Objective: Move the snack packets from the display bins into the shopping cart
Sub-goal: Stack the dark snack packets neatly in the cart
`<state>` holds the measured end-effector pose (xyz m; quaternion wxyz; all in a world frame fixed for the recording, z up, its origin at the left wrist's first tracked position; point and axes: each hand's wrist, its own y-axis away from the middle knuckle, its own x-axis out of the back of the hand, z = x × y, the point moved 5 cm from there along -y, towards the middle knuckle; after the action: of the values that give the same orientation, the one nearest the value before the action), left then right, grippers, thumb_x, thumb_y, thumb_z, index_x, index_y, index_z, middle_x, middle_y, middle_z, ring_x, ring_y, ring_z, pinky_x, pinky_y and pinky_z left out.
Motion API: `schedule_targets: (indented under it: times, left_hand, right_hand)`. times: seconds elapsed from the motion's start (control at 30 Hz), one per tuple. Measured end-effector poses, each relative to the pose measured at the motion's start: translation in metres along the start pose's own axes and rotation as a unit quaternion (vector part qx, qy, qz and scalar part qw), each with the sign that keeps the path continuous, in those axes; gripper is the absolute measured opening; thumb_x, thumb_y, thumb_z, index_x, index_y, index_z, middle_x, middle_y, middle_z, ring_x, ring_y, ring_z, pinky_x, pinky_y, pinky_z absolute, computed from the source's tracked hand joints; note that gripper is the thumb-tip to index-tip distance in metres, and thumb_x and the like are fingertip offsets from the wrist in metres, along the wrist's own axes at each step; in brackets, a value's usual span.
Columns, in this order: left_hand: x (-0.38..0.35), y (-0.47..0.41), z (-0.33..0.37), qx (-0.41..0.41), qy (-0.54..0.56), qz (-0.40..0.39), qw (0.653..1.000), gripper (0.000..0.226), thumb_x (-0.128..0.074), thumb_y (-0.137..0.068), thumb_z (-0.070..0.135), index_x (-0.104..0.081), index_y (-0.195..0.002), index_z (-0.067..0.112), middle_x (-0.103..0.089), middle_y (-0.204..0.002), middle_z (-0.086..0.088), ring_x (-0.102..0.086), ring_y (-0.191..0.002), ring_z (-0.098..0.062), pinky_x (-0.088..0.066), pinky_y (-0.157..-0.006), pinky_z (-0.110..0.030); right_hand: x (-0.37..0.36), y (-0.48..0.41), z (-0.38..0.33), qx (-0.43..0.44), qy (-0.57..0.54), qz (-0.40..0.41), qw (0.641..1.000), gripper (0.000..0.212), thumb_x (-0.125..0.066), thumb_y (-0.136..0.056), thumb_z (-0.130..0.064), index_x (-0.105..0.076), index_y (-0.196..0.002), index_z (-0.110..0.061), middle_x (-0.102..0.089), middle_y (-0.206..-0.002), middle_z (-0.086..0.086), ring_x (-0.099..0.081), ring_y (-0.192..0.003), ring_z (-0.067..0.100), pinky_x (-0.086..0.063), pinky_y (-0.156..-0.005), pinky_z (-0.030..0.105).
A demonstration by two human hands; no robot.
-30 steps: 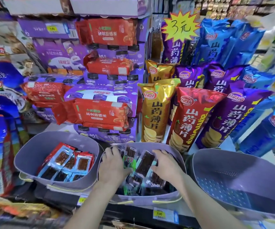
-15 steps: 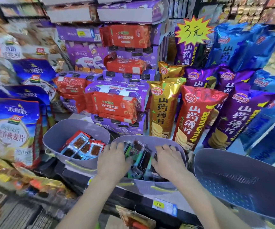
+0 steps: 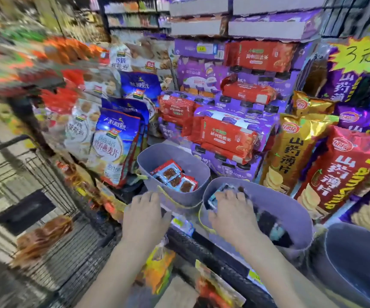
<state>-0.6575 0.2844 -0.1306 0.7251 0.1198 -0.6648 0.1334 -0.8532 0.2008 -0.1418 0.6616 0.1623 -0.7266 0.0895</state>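
Supermarket aisle, with a display shelf [image 3: 215, 261] in front. Stacked purple cartons [image 3: 202, 74] with red packs [image 3: 228, 138] sit at the rear. Tall chip bags [image 3: 291, 152] stand at the right below a yellow star price sign [image 3: 359, 55], and blue cereal bags [image 3: 117, 143] stand at the left.

Three grey-purple bins stand in a row along the shelf's front edge:
- The left bin [image 3: 193, 165] contains red-and-blue snack packets [image 3: 175, 177].
- The middle bin [image 3: 291, 207] contains dark snack packets [image 3: 266, 221] (detail is lost to blur).
- The right bin [image 3: 357, 247] is cut by the frame's edge.

The wire shopping cart [image 3: 52, 181] stands at the far left beside the shelf, with one orange-brown packet [image 3: 44, 236] lying in it.

Hands:
- The right hand [image 3: 233, 214] lies palm down inside the middle bin, fingers bent onto the packets. Whether it grips any cannot be told.
- The left hand [image 3: 145, 215] is outside the bins, palm down, just in front of the left bin's near wall. Its underside is hidden, so whether it holds anything cannot be told.

Change from half a second earlier:
- Both hands were inside the middle bin. The left hand has since come out and moved left.
- The right hand stays in the middle bin.
- The view has swung left, bringing the cart into view.
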Motion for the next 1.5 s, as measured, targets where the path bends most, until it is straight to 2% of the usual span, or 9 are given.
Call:
schedule_targets:
  times: [0.23,0.4,0.5,0.6,0.8,0.9,1.13,1.27,1.5]
  left_hand:
    - [0.004,0.045,-0.147,0.117,-0.002,0.004,0.993,0.057,-0.048,-0.103,0.058,-0.045,-0.148,0.023,-0.049,-0.155,0.003,-0.046,-0.141,-0.026,-0.045,-0.110,-0.041]
    - [-0.011,0.088,-0.270,0.219,0.030,-0.025,0.975,0.063,-0.050,-0.103,0.058,-0.043,-0.155,0.023,-0.043,-0.162,0.003,-0.041,-0.148,-0.026,-0.041,-0.117,-0.044]
    - [-0.025,0.116,-0.330,0.268,0.035,-0.040,0.962,0.058,-0.052,-0.102,0.062,-0.051,-0.143,0.022,-0.055,-0.147,0.001,-0.051,-0.137,-0.025,-0.047,-0.109,-0.043]
    - [-0.036,0.141,-0.377,0.318,0.048,-0.061,0.945,0.053,-0.053,-0.100,0.063,-0.053,-0.138,0.025,-0.061,-0.137,0.002,-0.057,-0.128,-0.025,-0.051,-0.101,-0.041]
    - [-0.064,0.167,-0.443,0.392,0.069,-0.085,0.913,0.060,-0.055,-0.099,0.061,-0.051,-0.148,0.026,-0.057,-0.151,0.004,-0.055,-0.135,-0.025,-0.050,-0.104,-0.039]
    - [-0.075,0.161,-0.466,0.422,0.083,-0.102,0.897,0.055,-0.053,-0.099,0.059,-0.054,-0.144,0.026,-0.058,-0.148,0.003,-0.057,-0.132,-0.024,-0.051,-0.103,-0.039]
    - [-0.094,0.104,-0.525,0.473,0.105,-0.122,0.866,0.058,-0.052,-0.105,0.051,-0.043,-0.155,0.023,-0.049,-0.157,0.000,-0.048,-0.141,-0.026,-0.046,-0.111,-0.042]
    - [-0.103,0.065,-0.565,0.514,0.125,-0.124,0.839,0.045,-0.056,-0.103,0.047,-0.055,-0.141,0.023,-0.059,-0.142,-0.001,-0.054,-0.129,-0.027,-0.050,-0.102,-0.043]
    - [-0.154,0.007,-0.640,0.564,0.159,-0.119,0.801,0.062,-0.051,-0.105,0.051,-0.042,-0.155,0.014,-0.052,-0.152,-0.007,-0.049,-0.136,-0.032,-0.048,-0.105,-0.044]
  right_hand:
    - [-0.018,0.003,-0.144,0.100,0.014,-0.011,0.995,0.055,-0.046,-0.102,-0.051,-0.040,-0.148,-0.021,-0.046,-0.148,0.004,-0.042,-0.136,0.032,-0.036,-0.108,0.045]
    - [-0.047,0.016,-0.259,0.166,0.031,-0.049,0.984,0.053,-0.044,-0.103,-0.052,-0.040,-0.146,-0.021,-0.045,-0.147,0.004,-0.041,-0.136,0.032,-0.036,-0.109,0.045]
    - [-0.068,0.026,-0.321,0.203,0.043,-0.070,0.976,0.052,-0.045,-0.103,-0.052,-0.042,-0.143,-0.019,-0.047,-0.145,0.006,-0.043,-0.133,0.032,-0.037,-0.108,0.045]
    - [-0.090,0.034,-0.376,0.241,0.057,-0.102,0.963,0.057,-0.045,-0.104,-0.052,-0.038,-0.150,-0.019,-0.043,-0.150,0.006,-0.039,-0.138,0.032,-0.036,-0.110,0.045]
    - [-0.131,0.028,-0.455,0.306,0.083,-0.149,0.936,0.059,-0.044,-0.105,-0.051,-0.037,-0.153,-0.018,-0.042,-0.151,0.006,-0.041,-0.135,0.033,-0.035,-0.109,0.045]
    - [-0.152,0.011,-0.487,0.334,0.091,-0.170,0.923,0.059,-0.044,-0.104,-0.051,-0.038,-0.153,-0.019,-0.042,-0.152,0.006,-0.041,-0.136,0.032,-0.036,-0.110,0.045]
    - [-0.197,-0.066,-0.575,0.402,0.095,-0.200,0.889,0.055,-0.044,-0.104,-0.050,-0.041,-0.149,-0.018,-0.046,-0.149,0.007,-0.044,-0.134,0.031,-0.040,-0.109,0.044]
    - [-0.219,-0.114,-0.625,0.427,0.110,-0.230,0.868,0.054,-0.044,-0.104,-0.050,-0.043,-0.147,-0.016,-0.048,-0.146,0.008,-0.045,-0.132,0.032,-0.042,-0.108,0.045]
    - [-0.275,-0.185,-0.697,0.456,0.128,-0.266,0.840,0.057,-0.045,-0.105,-0.048,-0.039,-0.151,-0.016,-0.045,-0.150,0.009,-0.041,-0.137,0.034,-0.039,-0.109,0.047]
